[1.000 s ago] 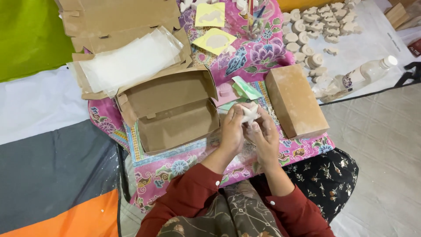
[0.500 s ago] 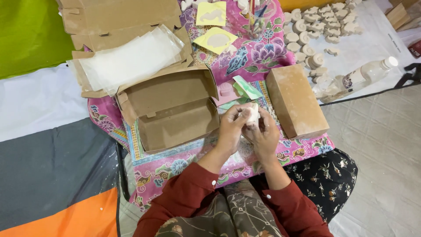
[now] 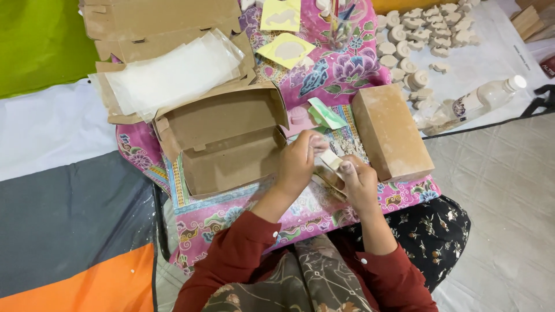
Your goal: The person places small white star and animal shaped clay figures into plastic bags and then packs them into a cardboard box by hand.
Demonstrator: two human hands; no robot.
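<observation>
Over the last second my left hand (image 3: pixel 298 164) and right hand (image 3: pixel 359 184) have stayed together over the patterned cloth (image 3: pixel 324 75), but the small pale piece (image 3: pixel 331 159) now shows more between them, pinched at my fingertips. Both hands are closed on it, just right of the open cardboard box (image 3: pixel 228 141) and left of the closed brown box (image 3: pixel 390 133). I judge the piece is being turned and worked in hand, not set down.

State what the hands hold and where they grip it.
Both the left hand and right hand pinch a small pale flat piece at its ends.
</observation>
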